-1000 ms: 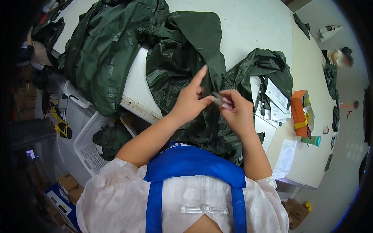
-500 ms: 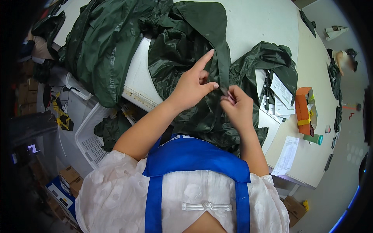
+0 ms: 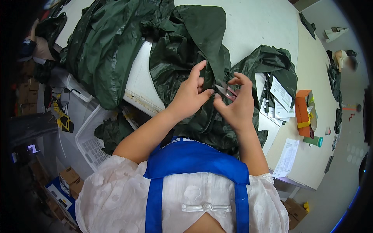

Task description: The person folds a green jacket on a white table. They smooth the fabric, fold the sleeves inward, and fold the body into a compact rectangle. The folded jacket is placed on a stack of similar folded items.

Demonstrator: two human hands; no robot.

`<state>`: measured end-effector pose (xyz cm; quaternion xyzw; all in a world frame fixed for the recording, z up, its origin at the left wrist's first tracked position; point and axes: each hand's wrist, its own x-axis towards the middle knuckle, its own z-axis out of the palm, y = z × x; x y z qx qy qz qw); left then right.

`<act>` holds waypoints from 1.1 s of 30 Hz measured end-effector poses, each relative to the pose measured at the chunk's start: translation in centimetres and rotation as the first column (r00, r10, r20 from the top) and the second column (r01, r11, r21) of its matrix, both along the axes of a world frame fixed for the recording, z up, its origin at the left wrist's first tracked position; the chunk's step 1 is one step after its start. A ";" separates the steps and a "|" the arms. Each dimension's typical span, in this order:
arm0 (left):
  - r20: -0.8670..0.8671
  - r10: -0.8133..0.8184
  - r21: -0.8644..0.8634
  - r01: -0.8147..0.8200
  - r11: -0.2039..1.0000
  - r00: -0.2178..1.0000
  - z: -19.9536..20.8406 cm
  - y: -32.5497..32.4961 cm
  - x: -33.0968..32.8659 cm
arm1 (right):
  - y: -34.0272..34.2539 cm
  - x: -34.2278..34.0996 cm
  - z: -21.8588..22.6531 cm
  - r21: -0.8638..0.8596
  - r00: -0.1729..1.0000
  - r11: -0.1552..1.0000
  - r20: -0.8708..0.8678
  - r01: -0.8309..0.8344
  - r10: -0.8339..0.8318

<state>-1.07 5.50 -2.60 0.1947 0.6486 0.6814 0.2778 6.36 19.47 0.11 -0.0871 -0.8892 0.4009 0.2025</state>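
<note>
A dark green, shiny garment [image 3: 167,62] lies bunched on the table in front of me, its lower part hanging over the edge towards my lap. With my left hand [image 3: 189,95] I hold the fabric near a dark zipper [image 3: 210,118], thumb and fingers pinching it while the index finger points up along a flap. My right hand [image 3: 240,105] has a pair of small thread snips [image 3: 225,91] between thumb and fingers. Their blades are apart and point at the cloth beside my left thumb; whether they touch it I cannot tell.
Another green garment heap [image 3: 105,54] covers the table's left side. Papers [image 3: 281,95], an orange box [image 3: 304,112] and a green cylinder [image 3: 314,141] are on the right. A white basket [image 3: 91,143] with green fabric stands below left. People are at both far sides.
My right hand has opened up around the snips, so their blades now show. My left hand has slid slightly down, and the fabric with the zipper has shifted.
</note>
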 end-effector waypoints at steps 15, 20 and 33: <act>0.363 -0.028 0.141 -0.025 0.990 0.932 -4.5 -0.8 3.5 | 3.6 -2.3 -4.2 -0.629 0.976 0.759 0.216 0.170 -0.040; -0.538 0.150 -0.193 -0.294 0.936 0.829 -2.9 -1.6 1.1 | 2.4 -0.3 -3.3 -0.924 0.983 0.353 0.176 0.145 0.055; -0.020 -0.016 -0.134 0.013 0.991 1.000 0.4 -0.7 -0.3 | 0.3 0.6 -2.7 -0.893 0.972 0.449 0.110 0.005 0.207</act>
